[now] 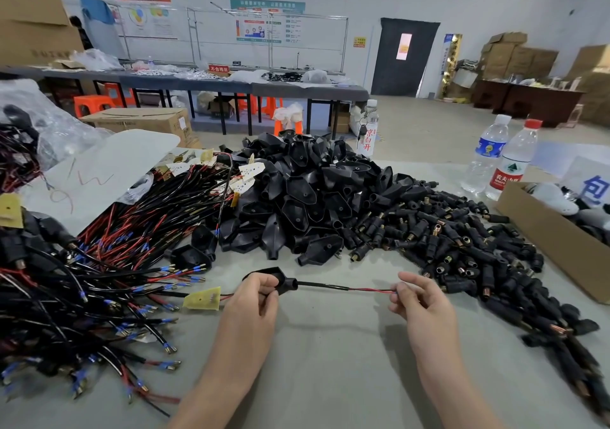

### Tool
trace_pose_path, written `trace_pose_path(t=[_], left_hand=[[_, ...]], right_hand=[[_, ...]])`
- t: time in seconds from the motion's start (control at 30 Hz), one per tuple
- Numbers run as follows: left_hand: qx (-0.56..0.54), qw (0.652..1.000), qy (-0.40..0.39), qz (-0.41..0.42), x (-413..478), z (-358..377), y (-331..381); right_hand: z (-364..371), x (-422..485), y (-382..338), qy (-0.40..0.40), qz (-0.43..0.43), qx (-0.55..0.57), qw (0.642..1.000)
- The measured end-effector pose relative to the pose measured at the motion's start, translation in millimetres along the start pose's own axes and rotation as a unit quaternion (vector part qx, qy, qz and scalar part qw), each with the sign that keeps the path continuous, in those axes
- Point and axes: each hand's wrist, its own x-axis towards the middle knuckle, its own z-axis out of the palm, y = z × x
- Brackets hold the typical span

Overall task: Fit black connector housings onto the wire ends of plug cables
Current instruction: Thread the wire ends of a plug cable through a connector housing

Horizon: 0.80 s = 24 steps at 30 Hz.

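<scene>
My left hand grips a black connector housing just above the table. A cable runs out of the housing's narrow neck to the right, its black sheath giving way to red and black wires. My right hand pinches those wire ends between thumb and fingers. A large heap of black housings lies behind my hands. Bundled plug cables with blue-sleeved terminals cover the left of the table.
A spread of small black plugs with copper sockets fills the right side. An open cardboard box sits at the far right, with two water bottles behind it. A yellow tag lies beside my left hand.
</scene>
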Motion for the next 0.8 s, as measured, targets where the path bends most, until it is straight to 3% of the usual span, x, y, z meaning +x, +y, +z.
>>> trace_pose_path(t=[0.23,0.37,0.6,0.67,0.8], left_hand=[[0.050,0.998,-0.006,0.029,0,-1,-7],[0.069,0.997,-0.008,0.038,-1,-1,-6],[0.224,0.968,0.040,0.106,5,-25,-3],[0.296,0.950,0.048,0.085,12,-41,-11],[0.376,0.926,-0.031,0.010,15,-55,-23]], right_hand=[[-10,5,2,0.028,-0.012,-0.057,0.998],[-13,5,4,0.022,-0.031,-0.170,0.985],[-2,-9,4,-0.058,-0.165,-0.397,0.901],[3,-13,3,-0.077,-0.200,-0.429,0.878],[19,-25,2,-0.140,-0.253,-0.453,0.844]])
